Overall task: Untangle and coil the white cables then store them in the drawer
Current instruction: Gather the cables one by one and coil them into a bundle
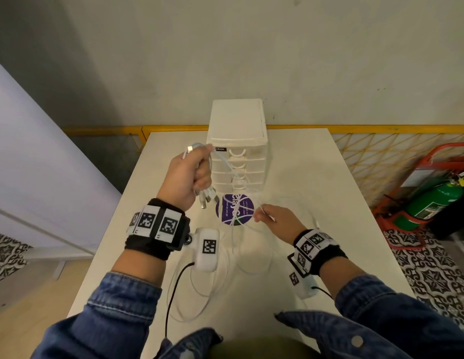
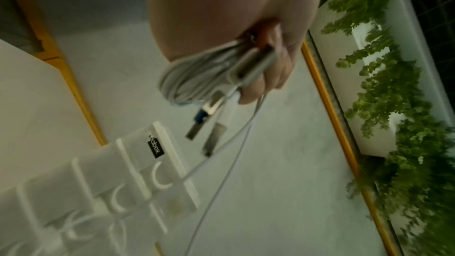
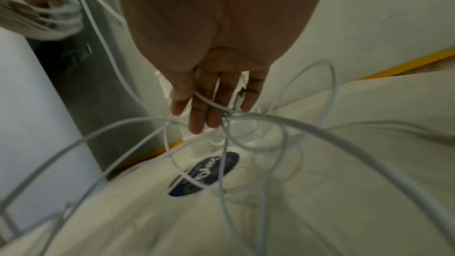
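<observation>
Your left hand grips a coiled bundle of white cables. Below it, your right hand pinches a strand from loose loops on the counter. The drawer unit behind looks closed; storing remains.

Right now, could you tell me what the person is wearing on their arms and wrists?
Both arms wear blue denim sleeves. Each wrist has a black band carrying white square tags printed with black codes. A white camera pod with one such tag hangs off each band, trailing a thin black cable. Both hands are bare.
</observation>
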Motion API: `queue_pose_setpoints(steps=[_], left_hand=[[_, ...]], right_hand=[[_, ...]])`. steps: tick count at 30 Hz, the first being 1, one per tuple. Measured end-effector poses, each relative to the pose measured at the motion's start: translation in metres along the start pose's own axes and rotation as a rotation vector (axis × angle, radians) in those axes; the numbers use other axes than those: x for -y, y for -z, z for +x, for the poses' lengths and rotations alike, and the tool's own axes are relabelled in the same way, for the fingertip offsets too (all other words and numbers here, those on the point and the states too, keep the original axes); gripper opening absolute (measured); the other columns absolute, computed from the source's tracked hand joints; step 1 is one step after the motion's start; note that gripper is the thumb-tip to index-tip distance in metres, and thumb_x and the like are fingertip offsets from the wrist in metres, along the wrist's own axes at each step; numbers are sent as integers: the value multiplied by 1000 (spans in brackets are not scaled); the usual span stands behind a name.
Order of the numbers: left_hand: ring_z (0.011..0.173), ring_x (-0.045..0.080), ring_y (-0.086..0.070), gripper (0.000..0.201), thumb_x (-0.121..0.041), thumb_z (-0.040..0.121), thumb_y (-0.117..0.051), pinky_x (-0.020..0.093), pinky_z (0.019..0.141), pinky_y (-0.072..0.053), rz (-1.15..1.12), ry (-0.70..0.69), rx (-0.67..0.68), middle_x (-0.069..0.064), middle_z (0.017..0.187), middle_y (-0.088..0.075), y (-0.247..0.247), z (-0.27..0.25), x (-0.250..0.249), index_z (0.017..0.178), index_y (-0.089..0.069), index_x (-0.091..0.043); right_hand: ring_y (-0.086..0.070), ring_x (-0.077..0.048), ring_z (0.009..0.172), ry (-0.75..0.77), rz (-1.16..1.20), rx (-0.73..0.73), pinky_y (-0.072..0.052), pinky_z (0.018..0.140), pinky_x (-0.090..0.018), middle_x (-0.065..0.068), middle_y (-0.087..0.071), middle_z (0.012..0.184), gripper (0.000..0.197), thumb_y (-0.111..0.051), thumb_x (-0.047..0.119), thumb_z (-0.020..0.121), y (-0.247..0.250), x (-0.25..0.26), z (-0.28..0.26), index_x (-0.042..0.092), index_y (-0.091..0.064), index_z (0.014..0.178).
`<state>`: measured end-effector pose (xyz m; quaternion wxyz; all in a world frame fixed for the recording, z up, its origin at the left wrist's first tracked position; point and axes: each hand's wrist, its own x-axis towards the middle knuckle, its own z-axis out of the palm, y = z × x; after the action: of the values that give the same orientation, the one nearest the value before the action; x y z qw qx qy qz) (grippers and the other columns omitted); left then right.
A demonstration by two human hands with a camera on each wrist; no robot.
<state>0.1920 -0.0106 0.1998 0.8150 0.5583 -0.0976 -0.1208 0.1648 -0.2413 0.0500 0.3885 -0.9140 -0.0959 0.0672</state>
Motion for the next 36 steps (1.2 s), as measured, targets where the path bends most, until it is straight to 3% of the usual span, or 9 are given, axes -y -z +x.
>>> queue_pose_setpoints(steps=[6,10,14,17,20,25,28,32,36], left_hand=[[33,9,-23,33,-19,96,-45,20,34,-22,66,-47,-76,-7,43,-31,14,1,-21,64,-38,-19],[34,11,-23,30,-21,93,-53,24,37,-17,233,96,-53,-5,45,-31,-4,-2,-5,65,-43,-18],[31,11,-19,32,-20,91,-56,18,33,-18,274,148,-54,-4,43,-28,-22,-2,10,63,-43,-16],[31,12,-19,33,-21,91,-57,18,34,-18,288,151,-62,-3,42,-28,-27,-3,11,62,-42,-15],[31,12,-20,32,-23,90,-59,19,35,-17,337,173,-52,-3,42,-29,-22,-7,8,64,-42,-15],[35,13,-21,38,-37,86,-64,22,39,-18,583,383,203,0,46,-30,-28,-20,27,61,-42,-18],[33,10,-19,41,-35,89,-59,18,37,-18,421,402,354,-4,43,-27,-39,-25,34,58,-40,-19],[25,3,-22,34,-33,94,-42,12,31,-19,-25,303,431,-12,36,-31,-39,-20,22,64,-48,-18],[26,0,-29,40,-43,91,-37,17,31,-18,-300,148,335,-12,36,-36,-40,-16,18,64,-52,-17]], right_hand=[[-63,-19,93,-248,3,-101,-39,80,-23,8,-67,93,26,-50,10,87,11,-43,-16,27,-54,107],[-55,-17,104,-53,208,-410,-43,96,-33,-6,-60,114,49,-50,-6,81,27,0,-8,16,-49,125],[-46,-5,124,153,396,-254,-35,104,-19,4,-50,133,48,-50,26,93,38,67,-4,20,-36,139],[-61,-4,98,192,451,-105,-44,91,-17,4,-65,101,35,-44,27,96,32,96,0,21,-46,131],[-51,-5,56,191,457,-242,-44,61,-17,7,-51,65,18,-41,17,97,33,97,1,16,-58,104],[-56,9,77,283,461,-479,-39,73,-6,10,-62,86,13,-51,7,91,57,96,12,15,-61,95],[-57,10,92,279,353,-406,-40,84,-7,4,-65,100,20,-47,16,93,50,91,18,11,-64,103],[-62,-17,86,196,224,-310,-47,81,-30,-2,-64,97,35,-35,31,96,29,68,11,10,-54,116],[-51,2,58,147,195,-268,-38,60,-19,15,-53,67,24,-37,30,95,6,59,1,17,-56,103]])
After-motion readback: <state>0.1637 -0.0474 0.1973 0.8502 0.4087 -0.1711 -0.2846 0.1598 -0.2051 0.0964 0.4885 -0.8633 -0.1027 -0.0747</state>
